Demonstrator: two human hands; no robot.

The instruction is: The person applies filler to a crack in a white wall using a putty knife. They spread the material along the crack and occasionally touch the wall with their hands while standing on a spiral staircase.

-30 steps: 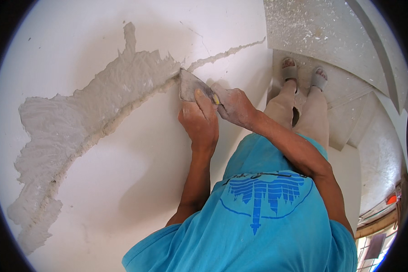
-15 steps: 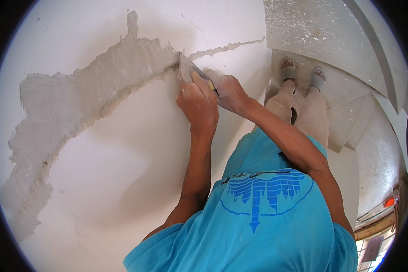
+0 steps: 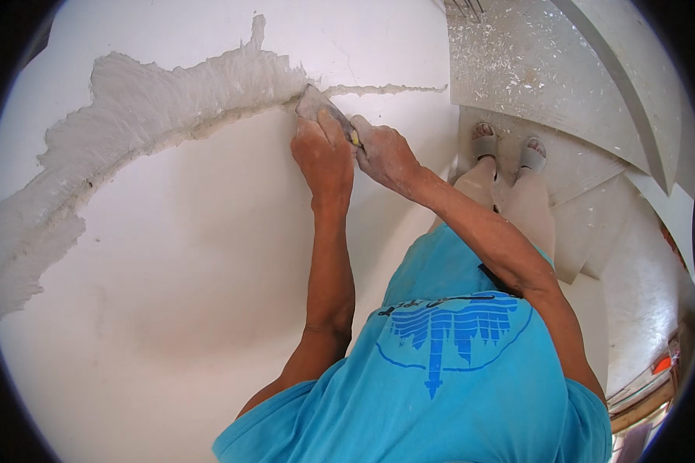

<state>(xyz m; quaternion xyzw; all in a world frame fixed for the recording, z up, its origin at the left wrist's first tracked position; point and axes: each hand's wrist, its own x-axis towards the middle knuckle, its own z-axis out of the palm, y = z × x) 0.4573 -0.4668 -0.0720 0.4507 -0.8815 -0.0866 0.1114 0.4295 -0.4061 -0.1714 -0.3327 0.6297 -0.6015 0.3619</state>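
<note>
Both my hands are on a scraper [image 3: 313,100] with a flat, dusty metal blade. My right hand [image 3: 390,157] is closed round its handle, where a bit of yellow shows. Pressed against the blade are the fingers of my left hand [image 3: 323,154]; the thumb side is partly hidden. The blade's tip touches the white wall [image 3: 208,255] at the right end of a rough grey patch [image 3: 185,96]. From there a thin ragged crack [image 3: 394,89] runs on to the right, toward the wall's corner.
Grey stair steps [image 3: 533,69] strewn with white flakes lie at the upper right. My feet in light sandals [image 3: 533,154] stand on a lower step. More angled steps [image 3: 587,224] turn down at the right. An orange-red thing [image 3: 662,363] shows at the lower right rim.
The view has turned a little, so the grey patch sits higher and more level. My hands and the scraper stay at the patch's right end, with only a slight shift left.
</note>
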